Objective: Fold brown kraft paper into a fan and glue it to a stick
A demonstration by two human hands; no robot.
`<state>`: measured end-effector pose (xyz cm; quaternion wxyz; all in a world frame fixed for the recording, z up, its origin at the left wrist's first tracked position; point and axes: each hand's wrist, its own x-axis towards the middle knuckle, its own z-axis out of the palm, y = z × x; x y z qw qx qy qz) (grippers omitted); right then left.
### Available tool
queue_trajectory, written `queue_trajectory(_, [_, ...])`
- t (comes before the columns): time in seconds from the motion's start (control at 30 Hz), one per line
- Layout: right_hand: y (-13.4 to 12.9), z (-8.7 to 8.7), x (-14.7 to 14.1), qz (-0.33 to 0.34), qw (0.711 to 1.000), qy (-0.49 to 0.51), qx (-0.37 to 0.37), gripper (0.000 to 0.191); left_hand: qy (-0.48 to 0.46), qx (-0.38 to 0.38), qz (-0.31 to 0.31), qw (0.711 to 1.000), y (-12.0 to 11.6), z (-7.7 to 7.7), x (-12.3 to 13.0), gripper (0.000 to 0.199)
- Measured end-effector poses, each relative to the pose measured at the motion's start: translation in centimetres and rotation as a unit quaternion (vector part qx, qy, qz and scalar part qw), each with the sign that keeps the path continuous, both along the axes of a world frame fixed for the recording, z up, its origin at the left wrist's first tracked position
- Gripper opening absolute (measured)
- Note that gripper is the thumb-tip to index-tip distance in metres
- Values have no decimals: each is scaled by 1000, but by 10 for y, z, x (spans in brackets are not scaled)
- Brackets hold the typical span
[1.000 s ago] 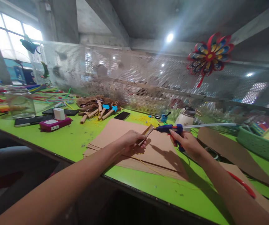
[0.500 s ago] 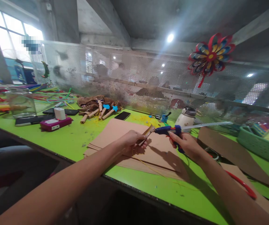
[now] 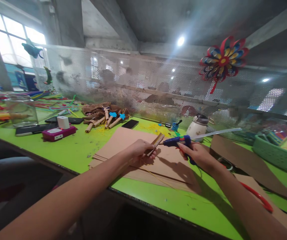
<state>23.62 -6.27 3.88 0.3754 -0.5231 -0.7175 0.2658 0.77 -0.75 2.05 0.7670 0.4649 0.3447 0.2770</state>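
My left hand [image 3: 143, 149] is closed on a folded strip of brown paper [image 3: 157, 140], tilted up to the right. A thin yellow string [image 3: 155, 177] trails below that hand across the paper. In my right hand [image 3: 195, 152] is a blue hot glue gun [image 3: 175, 140], its nozzle pointing left at the strip's edge; whether the tip touches cannot be made out. A long translucent glue stick [image 3: 217, 133] sticks out of the gun's back. Both hands are above a stack of brown paper sheets [image 3: 123, 138].
A black phone [image 3: 130, 124] and rolled brown paper pieces with blue shapes [image 3: 113, 114] lie behind the stack. To the left are a purple power strip [image 3: 60, 132] and a glass jar [image 3: 23, 111]. Rightward stand a white bottle [image 3: 197, 126], a green basket [image 3: 278, 151] and red-handled scissors [image 3: 257, 196].
The glue gun's nozzle has shifted slightly down and left along the strip's edge, and its glue stick tilts up a bit more. My left hand has stayed nearly still.
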Motion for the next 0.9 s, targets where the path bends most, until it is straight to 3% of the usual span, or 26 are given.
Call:
queue_trajectory(0.27, [6,0,14,-65,994,59,67,44,-6,-17,15,1000,-1,1,1,15])
queue_trajectory(0.47, [8,-2,8,-28,995,80,53,43,2,-8,-7,1000,-3,3,0,16])
queue_trajectory(0.9, [10,-5,7,-60,995,55,53,44,-7,-12,-20,1000,-2,1,0,16])
